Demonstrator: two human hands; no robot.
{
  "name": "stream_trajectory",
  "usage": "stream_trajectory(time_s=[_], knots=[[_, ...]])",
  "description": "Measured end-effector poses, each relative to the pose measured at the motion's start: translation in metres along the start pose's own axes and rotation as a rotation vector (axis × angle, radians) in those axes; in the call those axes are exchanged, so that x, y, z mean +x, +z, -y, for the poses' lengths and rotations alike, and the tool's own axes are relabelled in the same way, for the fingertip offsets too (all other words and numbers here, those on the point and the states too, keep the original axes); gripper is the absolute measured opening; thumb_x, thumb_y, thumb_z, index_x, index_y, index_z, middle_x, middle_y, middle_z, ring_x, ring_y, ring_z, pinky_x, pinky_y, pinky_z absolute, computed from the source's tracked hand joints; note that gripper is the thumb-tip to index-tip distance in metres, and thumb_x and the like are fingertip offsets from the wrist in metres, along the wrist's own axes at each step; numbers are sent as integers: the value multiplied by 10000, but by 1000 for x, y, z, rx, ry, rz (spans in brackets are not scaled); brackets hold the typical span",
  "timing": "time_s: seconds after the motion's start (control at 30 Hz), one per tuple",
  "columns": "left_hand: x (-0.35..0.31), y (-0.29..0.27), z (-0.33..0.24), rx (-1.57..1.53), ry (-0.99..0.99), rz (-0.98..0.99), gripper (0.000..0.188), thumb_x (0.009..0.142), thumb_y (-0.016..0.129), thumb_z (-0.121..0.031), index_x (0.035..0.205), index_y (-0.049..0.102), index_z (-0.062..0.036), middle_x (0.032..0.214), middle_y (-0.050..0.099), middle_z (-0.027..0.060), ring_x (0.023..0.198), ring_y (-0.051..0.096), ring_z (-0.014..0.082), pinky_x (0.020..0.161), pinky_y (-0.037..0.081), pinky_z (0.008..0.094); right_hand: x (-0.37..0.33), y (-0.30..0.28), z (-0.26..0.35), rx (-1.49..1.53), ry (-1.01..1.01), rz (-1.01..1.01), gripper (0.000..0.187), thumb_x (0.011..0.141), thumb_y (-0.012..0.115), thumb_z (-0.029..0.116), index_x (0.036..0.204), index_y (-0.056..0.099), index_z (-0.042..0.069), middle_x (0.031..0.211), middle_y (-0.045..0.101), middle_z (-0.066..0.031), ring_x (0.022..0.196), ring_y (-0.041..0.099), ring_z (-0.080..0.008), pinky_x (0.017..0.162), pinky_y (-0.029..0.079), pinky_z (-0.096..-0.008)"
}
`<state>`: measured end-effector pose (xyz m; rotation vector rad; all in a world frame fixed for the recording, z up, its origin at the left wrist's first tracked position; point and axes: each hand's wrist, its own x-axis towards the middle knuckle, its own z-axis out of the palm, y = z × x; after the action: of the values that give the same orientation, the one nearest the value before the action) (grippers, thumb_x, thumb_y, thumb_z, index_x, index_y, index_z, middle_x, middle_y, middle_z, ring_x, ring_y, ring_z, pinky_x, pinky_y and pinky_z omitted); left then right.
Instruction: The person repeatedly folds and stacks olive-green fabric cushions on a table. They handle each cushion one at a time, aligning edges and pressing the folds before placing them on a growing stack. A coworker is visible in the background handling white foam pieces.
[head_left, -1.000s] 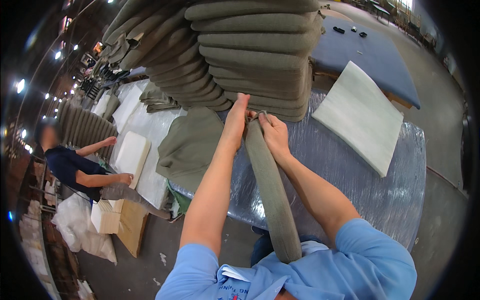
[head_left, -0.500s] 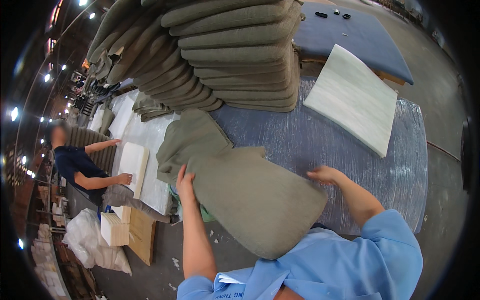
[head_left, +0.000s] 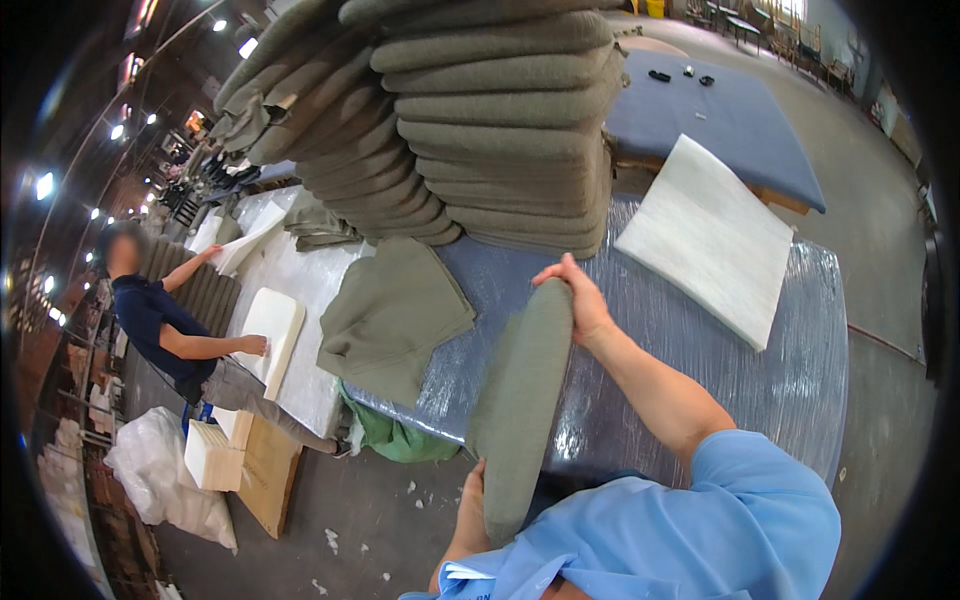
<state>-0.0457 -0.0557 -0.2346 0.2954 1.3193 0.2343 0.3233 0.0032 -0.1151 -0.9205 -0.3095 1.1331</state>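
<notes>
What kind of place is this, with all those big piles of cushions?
Probably a cushion workshop or factory. There are tall stacks of grey-green cushions, a white pad on a plastic-wrapped table, and a co-worker with more white padding.

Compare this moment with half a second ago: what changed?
The grey-green cushion has turned from broad face up to on edge. The right hand, off it before, grasps its far end; the left hand moved to its near end. A co-worker's hand raised a white sheet. Cushion stacks, white pad, loose cover stayed.
</notes>
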Motion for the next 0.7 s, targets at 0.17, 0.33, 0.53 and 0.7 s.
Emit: stream_trajectory(time_s=[0.17,0.33,0.53,0.7], knots=[[-1,30,-3,30,30,193,595,1068,522,-462,1485,547,-38,1457,614,171,1309,610,360,1110,489,533,-18,89,41,-75,-106,297,674,1131,328,594,984,725,69,852,633,-10,837,607,-120,767,517,-323],[-28,77,-25,22,240,289,619,1088,504,-490,1511,525,-39,1486,595,166,1341,590,351,1135,471,518,-43,138,60,-345,-498,490,757,1148,247,570,961,732,20,982,695,-46,988,607,-166,996,440,-321],[-92,136,-58,60,977,406,674,1129,437,-486,1664,312,-95,1622,443,114,1474,450,256,1204,398,434,-48,98,7,-246,-487,456,694,1165,219,519,1375,650,16,1486,585,-137,1411,501,-245,1225,323,-378],[-137,147,-70,140,1315,375,700,1145,341,-524,1713,145,-165,1695,305,98,1518,384,262,1231,364,412,-87,67,-36,-343,-229,576,783,1119,253,631,1672,278,77,1691,351,-108,1560,323,-251,1285,260,-402]])
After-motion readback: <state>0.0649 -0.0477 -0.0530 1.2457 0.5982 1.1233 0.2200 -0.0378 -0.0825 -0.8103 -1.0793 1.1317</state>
